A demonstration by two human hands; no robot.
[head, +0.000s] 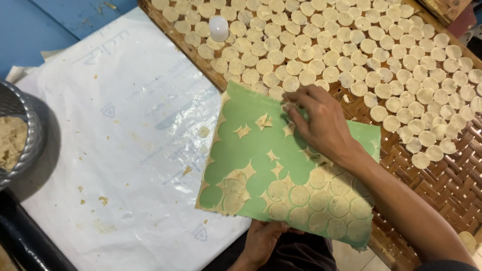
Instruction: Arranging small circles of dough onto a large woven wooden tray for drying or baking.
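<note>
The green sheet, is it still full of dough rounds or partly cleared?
Partly cleared. The green sheet shows bare circles and leftover scraps across its upper half; dough rounds remain along the lower edge. The right hand rests on it.

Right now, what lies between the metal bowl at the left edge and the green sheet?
In the head view, only the white plastic sheet with scattered dough crumbs lies between the metal bowl and the green sheet.

Even indoor light, soft shadows, faint sheen on plastic sheet [125, 125], mostly sharp
</note>
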